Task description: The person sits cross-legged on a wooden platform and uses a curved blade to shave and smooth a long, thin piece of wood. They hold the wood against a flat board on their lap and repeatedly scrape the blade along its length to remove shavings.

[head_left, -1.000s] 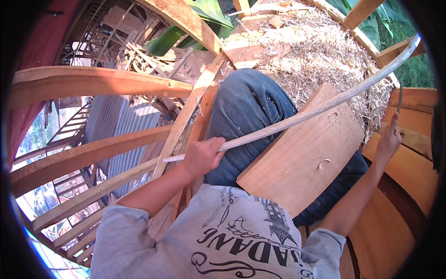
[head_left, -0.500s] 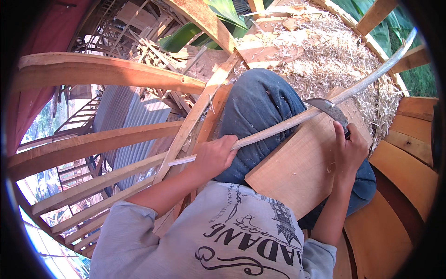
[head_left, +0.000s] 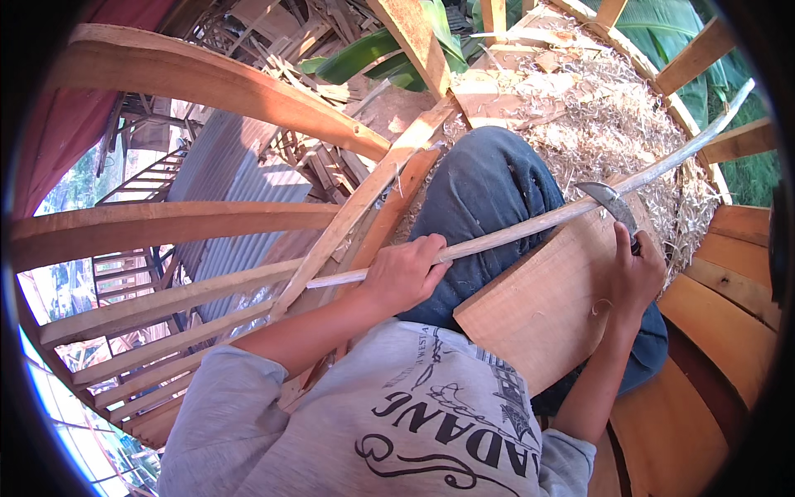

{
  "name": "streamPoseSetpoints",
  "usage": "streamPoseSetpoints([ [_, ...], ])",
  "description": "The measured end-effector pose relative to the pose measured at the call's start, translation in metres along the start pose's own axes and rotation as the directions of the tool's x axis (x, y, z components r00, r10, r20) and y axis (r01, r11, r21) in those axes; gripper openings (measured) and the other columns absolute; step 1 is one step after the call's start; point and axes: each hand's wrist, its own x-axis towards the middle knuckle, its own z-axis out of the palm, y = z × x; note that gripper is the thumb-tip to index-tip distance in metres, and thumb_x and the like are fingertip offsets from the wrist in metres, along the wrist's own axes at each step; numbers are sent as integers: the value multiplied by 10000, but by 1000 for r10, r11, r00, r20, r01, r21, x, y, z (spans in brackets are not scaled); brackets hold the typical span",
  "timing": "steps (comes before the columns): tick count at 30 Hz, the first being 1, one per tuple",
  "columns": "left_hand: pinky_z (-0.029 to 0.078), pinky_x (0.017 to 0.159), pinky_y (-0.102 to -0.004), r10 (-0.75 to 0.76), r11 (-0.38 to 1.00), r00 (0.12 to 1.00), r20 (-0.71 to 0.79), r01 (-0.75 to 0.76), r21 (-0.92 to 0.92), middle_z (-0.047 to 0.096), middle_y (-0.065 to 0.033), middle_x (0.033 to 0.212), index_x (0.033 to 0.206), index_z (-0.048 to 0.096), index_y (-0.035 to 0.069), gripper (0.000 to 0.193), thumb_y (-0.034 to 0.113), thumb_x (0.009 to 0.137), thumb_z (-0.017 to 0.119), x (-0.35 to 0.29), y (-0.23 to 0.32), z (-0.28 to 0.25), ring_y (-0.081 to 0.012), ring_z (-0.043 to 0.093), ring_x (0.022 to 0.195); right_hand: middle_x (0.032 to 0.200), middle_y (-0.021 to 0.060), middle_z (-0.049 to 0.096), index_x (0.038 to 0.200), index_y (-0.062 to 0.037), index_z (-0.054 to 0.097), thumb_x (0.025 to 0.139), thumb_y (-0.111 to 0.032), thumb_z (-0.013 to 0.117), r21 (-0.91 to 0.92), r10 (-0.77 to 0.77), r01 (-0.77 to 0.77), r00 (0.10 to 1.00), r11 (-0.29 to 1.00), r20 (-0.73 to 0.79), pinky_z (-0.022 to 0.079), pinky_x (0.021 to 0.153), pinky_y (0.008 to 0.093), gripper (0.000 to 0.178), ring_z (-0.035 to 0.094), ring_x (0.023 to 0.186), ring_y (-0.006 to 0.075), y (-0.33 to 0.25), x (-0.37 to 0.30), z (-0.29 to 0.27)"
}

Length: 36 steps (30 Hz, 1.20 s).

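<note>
A long, pale, slightly bent stick (head_left: 530,224) runs from lower left to upper right across my raised knee. My left hand (head_left: 406,272) is closed around it near its lower end, and a short whitish tip sticks out past the fist. My right hand (head_left: 639,269) grips a curved, sickle-like knife (head_left: 614,204), whose handle is mostly hidden by the fingers. The hooked blade crosses the stick about midway along and appears to touch it. Beneath the knife, a flat wooden board (head_left: 546,298) lies tilted over my lap, with a few curled shavings on it.
Wood shavings (head_left: 604,116) cover the surface beyond my knee. Curved wooden ribs (head_left: 224,91) and slats rise on the left, and broad planks (head_left: 712,319) line the right. Corrugated metal sheets (head_left: 248,199) and scrap wood lie lower down, outside the frame; green leaves (head_left: 373,58) show at the top.
The view has shifted slightly, so the knee and board sit farther right. Both hands keep their grips. The stick's far end appears lower, and the blade remains across the stick.
</note>
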Motion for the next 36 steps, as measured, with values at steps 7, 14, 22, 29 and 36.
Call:
streamPoseSetpoints([
  [7,451,752,-422,-100,965,964,248,155,-211,561,-201,966,1153,471,24,286,216,943,498,-4,3,-22,-391,571,876,564,184,527,694,8,576,859,-428,639,127,-27,13,994,992,103,401,501,408,470,540,518,349,-3,-26,-7],
  [14,451,754,-427,-47,989,957,287,84,-118,561,-196,978,1150,474,34,289,241,949,493,3,-1,-28,-395,568,890,597,133,565,703,-28,565,832,-439,662,99,-359,346,913,933,195,416,481,379,442,570,518,305,-9,-38,-4],
  [22,471,691,-453,58,997,966,252,-42,-70,605,-179,923,1085,491,52,262,262,930,519,12,-12,-20,-404,595,815,564,129,533,665,-38,541,815,-393,695,32,-186,186,983,982,-5,395,461,393,415,534,487,311,10,-16,0],
  [29,475,680,-446,102,992,971,216,-83,-99,608,-174,892,1068,499,56,265,264,910,543,14,-21,-14,-400,598,799,651,125,575,720,-37,549,805,-399,697,153,-407,382,889,912,210,407,479,388,400,566,534,311,-19,-42,-1],
  [36,477,666,-446,83,991,973,217,-59,-117,618,-174,880,1061,501,56,261,240,888,568,12,-19,-15,-397,604,793,583,129,517,674,-20,520,817,-381,696,188,-148,144,989,972,11,392,467,372,426,501,482,296,12,-27,8],
])
